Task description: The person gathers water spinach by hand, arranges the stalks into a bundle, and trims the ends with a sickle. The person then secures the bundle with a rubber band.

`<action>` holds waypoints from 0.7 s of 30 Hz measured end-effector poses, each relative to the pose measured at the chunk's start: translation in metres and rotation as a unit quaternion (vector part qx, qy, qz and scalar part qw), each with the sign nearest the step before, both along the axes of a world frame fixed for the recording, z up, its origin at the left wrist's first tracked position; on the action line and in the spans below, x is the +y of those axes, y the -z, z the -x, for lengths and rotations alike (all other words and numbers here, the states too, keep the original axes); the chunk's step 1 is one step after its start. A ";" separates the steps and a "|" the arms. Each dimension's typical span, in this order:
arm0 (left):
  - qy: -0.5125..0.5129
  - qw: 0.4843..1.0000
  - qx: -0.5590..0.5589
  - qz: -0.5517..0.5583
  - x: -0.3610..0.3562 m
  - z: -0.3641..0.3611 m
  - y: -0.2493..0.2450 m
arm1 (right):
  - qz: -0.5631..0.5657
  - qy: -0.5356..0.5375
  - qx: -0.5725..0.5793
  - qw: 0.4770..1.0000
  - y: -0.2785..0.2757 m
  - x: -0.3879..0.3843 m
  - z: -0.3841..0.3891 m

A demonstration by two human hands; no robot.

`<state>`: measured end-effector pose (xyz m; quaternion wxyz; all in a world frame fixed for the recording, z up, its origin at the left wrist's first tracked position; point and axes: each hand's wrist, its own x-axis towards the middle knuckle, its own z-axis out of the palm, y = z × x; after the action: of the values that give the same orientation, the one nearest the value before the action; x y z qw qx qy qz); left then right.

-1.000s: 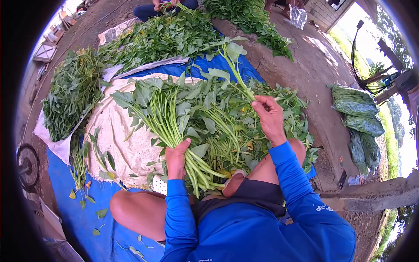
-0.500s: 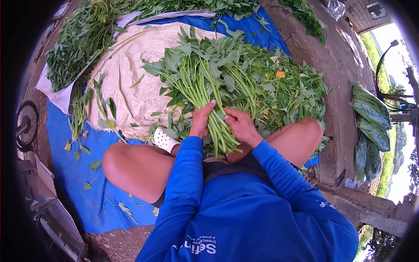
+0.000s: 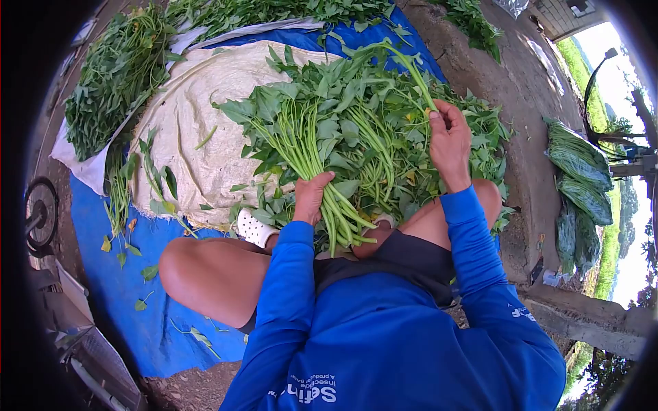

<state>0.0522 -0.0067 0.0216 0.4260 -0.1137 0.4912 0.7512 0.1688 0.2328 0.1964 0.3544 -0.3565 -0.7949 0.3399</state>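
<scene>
My left hand (image 3: 314, 198) is wrapped round the lower stems of a bunch of water spinach (image 3: 301, 140), long green stalks with arrow-shaped leaves fanning away from me. The cut ends point back toward my lap. Off to the right, my right hand (image 3: 449, 144) pinches a water spinach stem (image 3: 411, 65) between thumb and fingers, raised above the pile; its leafy tip bends to the left. Beneath both hands spreads a loose pile of water spinach (image 3: 473, 151), with a few yellowed leaves in it.
A pale woven sack (image 3: 192, 103) lies on a blue tarp (image 3: 110, 274). More greens are heaped at the upper left (image 3: 116, 89) and along the back. My legs are crossed, with a white clog (image 3: 255, 227) showing. Wrapped green bundles (image 3: 582, 171) lie at the right.
My right hand has left the bunch and moved up and right, now with a stem in it. My left hand keeps hold of the bunch, nearly in place.
</scene>
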 end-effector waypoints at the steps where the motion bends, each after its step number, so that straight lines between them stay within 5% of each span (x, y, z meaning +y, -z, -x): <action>1: -0.003 1.000 0.001 -0.006 0.002 -0.001 0.000 | -0.044 -0.001 -0.022 0.999 -0.005 0.001 0.004; 7: 0.000 1.000 0.002 -0.014 0.005 -0.005 0.003 | -0.163 -0.021 -0.104 0.981 0.048 -0.032 0.027; 10: -0.006 1.000 -0.012 -0.027 0.005 -0.007 0.005 | 0.069 -0.117 -0.167 0.977 0.108 -0.099 0.011; 14: 0.067 0.993 -0.070 -0.062 -0.010 -0.006 0.033 | 0.349 -0.156 -0.225 0.896 0.147 -0.122 -0.007; 17: 0.108 0.972 -0.181 -0.103 -0.015 -0.001 0.019 | 0.387 -0.144 -0.233 0.880 0.131 -0.121 -0.007; 18: 0.087 0.973 -0.183 -0.114 -0.011 -0.004 0.025 | 0.328 -0.163 -0.255 0.895 0.135 -0.121 -0.007; 21: -0.005 0.990 -0.128 -0.058 -0.005 -0.018 0.038 | 0.394 -0.190 -0.273 0.857 0.140 -0.120 -0.010</action>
<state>0.0701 -0.0114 -0.0163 0.4870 -0.1866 0.3882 0.7598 0.1784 0.1129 0.0562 -0.1179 -0.3867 -0.7118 0.5743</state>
